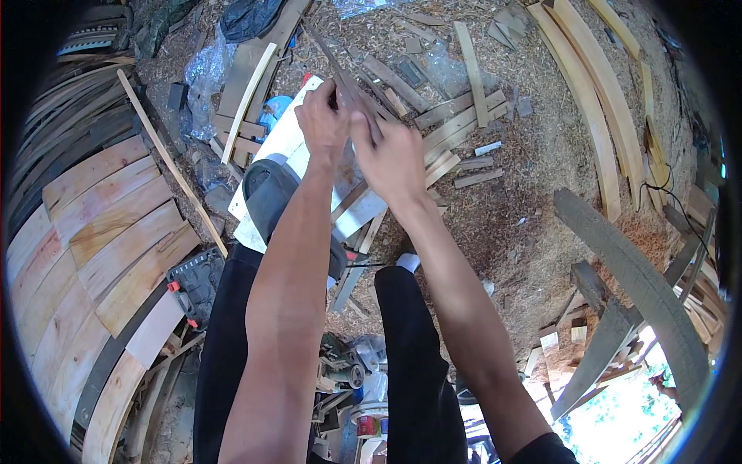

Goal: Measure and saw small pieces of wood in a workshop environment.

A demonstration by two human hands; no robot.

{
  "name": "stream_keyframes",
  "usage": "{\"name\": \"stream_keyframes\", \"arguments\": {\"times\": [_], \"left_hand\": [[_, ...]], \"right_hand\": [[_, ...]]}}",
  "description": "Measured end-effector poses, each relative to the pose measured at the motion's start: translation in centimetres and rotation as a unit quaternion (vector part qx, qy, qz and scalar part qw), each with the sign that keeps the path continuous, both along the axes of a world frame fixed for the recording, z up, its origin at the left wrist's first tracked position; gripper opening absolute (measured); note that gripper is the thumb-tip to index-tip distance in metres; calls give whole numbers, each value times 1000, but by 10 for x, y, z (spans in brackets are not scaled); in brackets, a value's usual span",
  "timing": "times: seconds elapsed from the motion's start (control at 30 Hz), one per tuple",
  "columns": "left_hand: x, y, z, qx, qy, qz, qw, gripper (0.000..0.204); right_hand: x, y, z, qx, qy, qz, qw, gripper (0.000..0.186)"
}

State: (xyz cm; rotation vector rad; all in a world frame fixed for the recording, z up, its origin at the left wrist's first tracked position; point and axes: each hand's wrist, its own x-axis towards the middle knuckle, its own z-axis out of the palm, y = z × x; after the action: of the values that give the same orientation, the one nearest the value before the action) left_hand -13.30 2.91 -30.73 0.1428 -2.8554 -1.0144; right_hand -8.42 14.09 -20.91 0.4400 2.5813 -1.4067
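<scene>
Right hand [393, 161] wraps the long, thin, dark-brown wooden strip [330, 59] near its closer end; left hand [321, 120] curls alongside, grip hidden. Strip slants away-leftward, beyond the flat white rectangular board [283, 141].

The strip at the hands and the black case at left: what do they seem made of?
Strip: probably bare wood, judging by its dull brown-grey face. Black case: likely plastic, matt, from its moulded recesses and red clips.
</scene>
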Motion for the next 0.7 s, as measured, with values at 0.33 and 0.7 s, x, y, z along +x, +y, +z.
{"name": "stream_keyframes", "arguments": {"times": [0.33, 0.7], "left_hand": [[0, 4, 3, -8, -21, 23, 999, 23], [0, 0, -1, -13, 2, 10, 1000, 24]], "right_hand": [[110, 36, 67, -38, -21, -23, 999, 32], [-11, -3, 4, -23, -12, -5, 1000, 44]]}}
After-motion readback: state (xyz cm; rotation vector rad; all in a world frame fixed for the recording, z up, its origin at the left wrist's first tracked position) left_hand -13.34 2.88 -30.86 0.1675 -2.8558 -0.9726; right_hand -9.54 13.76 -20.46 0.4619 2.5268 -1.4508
